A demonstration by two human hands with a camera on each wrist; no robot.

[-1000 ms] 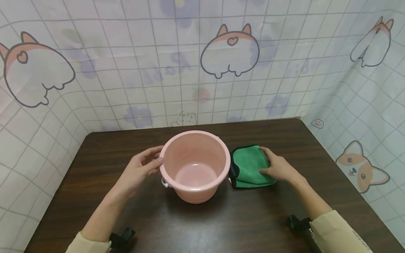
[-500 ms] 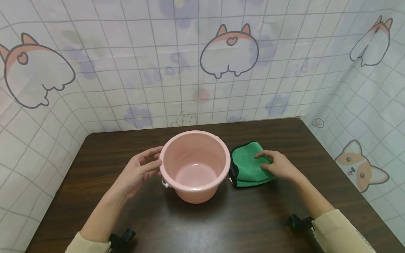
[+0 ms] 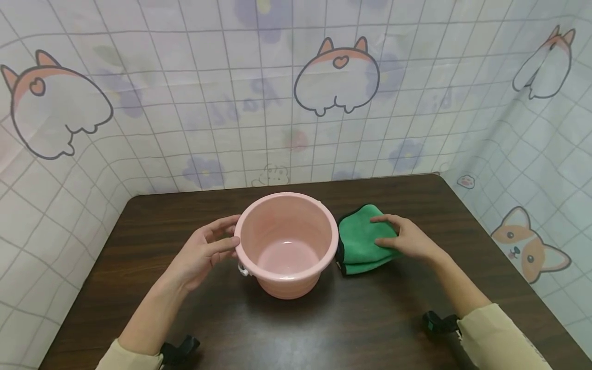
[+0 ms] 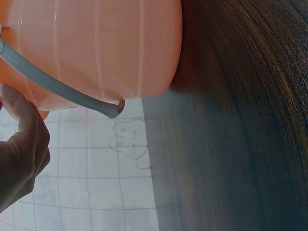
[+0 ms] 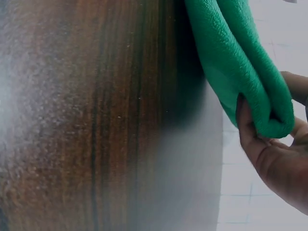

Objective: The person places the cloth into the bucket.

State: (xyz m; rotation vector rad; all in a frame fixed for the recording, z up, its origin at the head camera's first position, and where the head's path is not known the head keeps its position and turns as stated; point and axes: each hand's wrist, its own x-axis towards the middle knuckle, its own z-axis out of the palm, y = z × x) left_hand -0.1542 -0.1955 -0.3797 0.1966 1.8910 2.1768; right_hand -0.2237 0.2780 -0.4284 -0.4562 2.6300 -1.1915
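Observation:
A pink plastic bucket (image 3: 287,285) stands upright on the table in the head view, its pale handle (image 4: 62,86) hanging down its side. My left hand (image 3: 203,252) touches the bucket's left rim with thumb and fingertips, the fingers relaxed and slightly bent. To the bucket's right is a folded green cloth (image 3: 363,239) with black edging. My right hand (image 3: 411,239) pinches the cloth's right side between thumb and fingers. In the right wrist view, the cloth's folded edge (image 5: 236,72) is raised off the table, with the thumb (image 5: 260,149) against one face.
The dark wood-grain table (image 3: 296,334) runs beneath both hands. Behind it and along both sides hangs a white gridded curtain (image 3: 277,123) printed with corgis and flowers. Black straps with small devices (image 3: 441,324) sit at both wrists.
My right hand has closed on the cloth and raised its right side a little; the cloth's far corner has shifted up and left. My left hand and the bucket have stayed put.

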